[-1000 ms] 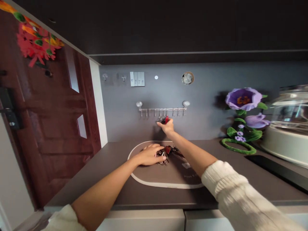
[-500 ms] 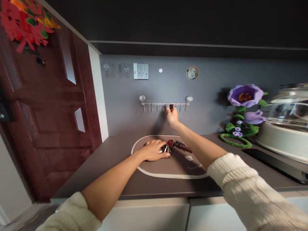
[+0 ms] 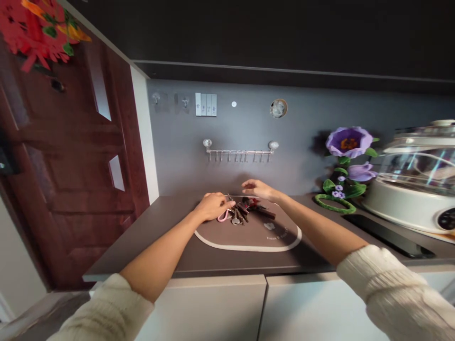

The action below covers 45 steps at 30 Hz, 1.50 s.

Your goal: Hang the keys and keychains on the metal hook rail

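A bunch of keys point(image 3: 236, 219) lies on the brown mat point(image 3: 227, 238), which has a pale rim. My left hand point(image 3: 213, 207) is closed at its near left side, thumb and fingers around part of it, with a pink carabiner point(image 3: 223, 216) just below the fingertips. Just above the pile, my right hand point(image 3: 259, 189) is held with fingers apart and nothing visible in it. Below that hand sit a red key piece point(image 3: 253, 202) and a dark brown strap point(image 3: 267, 213). A clear hook rail point(image 3: 240, 152) is fixed to the wall above, with no keys on its hooks.
Purple felt flowers point(image 3: 349, 142) and a white-based appliance with a clear cover point(image 3: 405, 203) stand at the right. A black phone-like slab point(image 3: 389, 235) lies in front of them. A dark cabinet point(image 3: 249, 33) overhangs the counter, and a red-brown door point(image 3: 78, 180) is at the left.
My right hand has come down from the hook rail to the pile, and the red piece it held now lies there. My left hand has drawn back slightly, exposing the pink carabiner.
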Available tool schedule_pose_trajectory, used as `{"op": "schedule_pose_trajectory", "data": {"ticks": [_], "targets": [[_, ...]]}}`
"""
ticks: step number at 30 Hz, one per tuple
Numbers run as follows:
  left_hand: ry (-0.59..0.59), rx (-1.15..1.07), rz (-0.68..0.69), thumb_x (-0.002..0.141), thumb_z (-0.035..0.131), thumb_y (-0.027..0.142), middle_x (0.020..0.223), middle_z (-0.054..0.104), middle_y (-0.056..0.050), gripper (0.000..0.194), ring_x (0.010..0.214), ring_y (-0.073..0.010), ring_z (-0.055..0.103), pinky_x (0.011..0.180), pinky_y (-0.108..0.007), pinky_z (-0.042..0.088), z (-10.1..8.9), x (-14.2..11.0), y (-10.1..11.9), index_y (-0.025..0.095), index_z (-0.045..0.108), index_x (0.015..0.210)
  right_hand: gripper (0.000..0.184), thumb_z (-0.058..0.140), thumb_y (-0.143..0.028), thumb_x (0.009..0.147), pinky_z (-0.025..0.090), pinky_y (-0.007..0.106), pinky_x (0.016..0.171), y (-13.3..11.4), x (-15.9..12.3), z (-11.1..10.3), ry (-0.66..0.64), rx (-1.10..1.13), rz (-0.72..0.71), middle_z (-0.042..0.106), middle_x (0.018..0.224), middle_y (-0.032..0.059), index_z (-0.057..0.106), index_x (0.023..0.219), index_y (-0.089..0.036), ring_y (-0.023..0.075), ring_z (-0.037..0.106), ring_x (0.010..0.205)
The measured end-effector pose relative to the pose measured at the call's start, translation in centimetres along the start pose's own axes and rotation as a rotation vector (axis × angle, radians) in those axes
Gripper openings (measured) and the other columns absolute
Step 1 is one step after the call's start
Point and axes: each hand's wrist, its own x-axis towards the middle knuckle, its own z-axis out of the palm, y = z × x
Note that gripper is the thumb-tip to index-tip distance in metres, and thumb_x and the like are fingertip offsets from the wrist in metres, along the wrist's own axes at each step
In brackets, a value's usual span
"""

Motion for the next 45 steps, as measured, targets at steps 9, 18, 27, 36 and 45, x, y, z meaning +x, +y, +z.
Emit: {"op": "schedule_pose_trajectory", "data": {"ticks": [9, 18, 27, 36, 45], "targets": [[-0.048, -0.471, -0.193, 0.064, 0.066, 0.036, 0.080, 0.056, -0.002, 0.033, 0.068, -0.0115, 0.051, 0.062, -0.023, 0.040, -2.8, -1.1, 1.5, 0.016, 0.052, 0.087, 0.026, 0.074, -0.023, 0.053, 0.043, 0.025, 0.061, -4.8, -4.0, -2.8, -0.524, -0.106, 0.044, 0.065, 0.068, 0.0028, 0.067, 0.076, -0.014, 0.0136, 0.057, 0.062], [-0.142, -1.215, -0.210, 0.071, 0.038, 0.071, 0.038, 0.022, 0.006, 0.060, 0.037, -0.0047, 0.028, 0.044, -0.023, 0.029, -4.1, -2.6, 5.1, 0.018, 0.026, 0.046, 0.066, 0.022, -0.077, 0.071, 0.030, 0.022, 0.040, -5.9, -7.5, -0.2, -0.476, 0.552, 0.041, 0.033, 0.037, -0.0025, 0.037, 0.045, -0.018, 0.0068, 0.032, 0.037], [-0.044, -1.440, -0.436, 0.060, 0.009, 0.085, 0.031, 0.014, 0.005, 0.067, 0.031, -0.0046, 0.015, 0.036, -0.024, 0.013, 0.7, -4.5, 2.5, 0.021, 0.016, 0.041, 0.066, -0.003, -0.080, 0.064, 0.014, 0.023, 0.036, -0.9, -9.5, 3.6, -0.329, 0.768, 0.116, 0.013, 0.032, -0.0043, 0.015, 0.041, -0.022, 0.0066, 0.013, 0.033], [-0.050, -1.372, -0.443, 0.059, 0.009, 0.085, 0.031, 0.013, 0.005, 0.067, 0.031, -0.0046, 0.015, 0.037, -0.024, 0.013, 0.7, -4.4, 2.6, 0.021, 0.016, 0.041, 0.067, -0.002, -0.082, 0.061, 0.017, 0.023, 0.036, -0.5, -9.7, 3.9, -0.284, 0.744, 0.082, 0.014, 0.032, -0.0044, 0.015, 0.039, -0.021, 0.0065, 0.015, 0.032], [-0.094, -1.347, -0.425, 0.061, 0.012, 0.084, 0.032, 0.015, 0.005, 0.066, 0.030, -0.0048, 0.015, 0.037, -0.024, 0.012, 0.9, -4.2, 2.4, 0.021, 0.019, 0.043, 0.066, 0.003, -0.081, 0.066, 0.015, 0.023, 0.037, -0.6, -9.5, 3.9, -0.300, 0.757, 0.102, 0.014, 0.033, -0.0044, 0.017, 0.040, -0.022, 0.0071, 0.014, 0.033]]}}
